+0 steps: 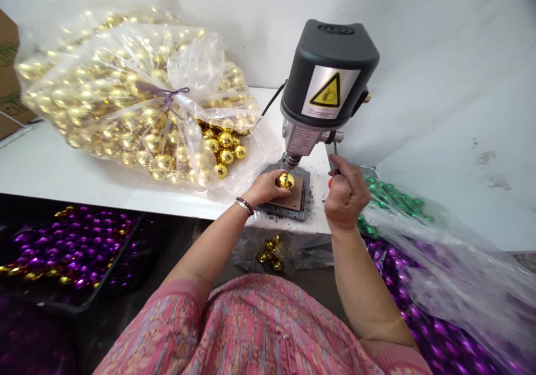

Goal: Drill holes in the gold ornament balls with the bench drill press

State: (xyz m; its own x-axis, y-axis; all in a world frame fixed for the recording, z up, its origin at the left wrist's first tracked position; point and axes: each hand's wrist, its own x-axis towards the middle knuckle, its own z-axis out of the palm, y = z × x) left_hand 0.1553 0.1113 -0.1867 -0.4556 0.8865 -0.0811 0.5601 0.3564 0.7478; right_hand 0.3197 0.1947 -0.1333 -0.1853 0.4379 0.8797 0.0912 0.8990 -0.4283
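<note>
A small bench drill press [330,76] stands on the white table, its bit pointing down at a shiny gold ball [286,181]. My left hand [268,188] is closed on that ball, thumb and fingers around its side, over a brown board [293,196] on the drill's dark base plate [305,205]. My right hand [347,196] is wrapped round the feed lever [335,154] at the drill's right side; a bit of red shows by the fingers. Whether the bit is inside the ball is too small to tell.
A big tied plastic bag [104,96] of gold balls lies left of the drill. Gold balls [271,255] rest in plastic below the table edge. Purple balls [75,246] fill a dark bin at lower left. At right are green balls [393,199] and bagged purple ones [444,330].
</note>
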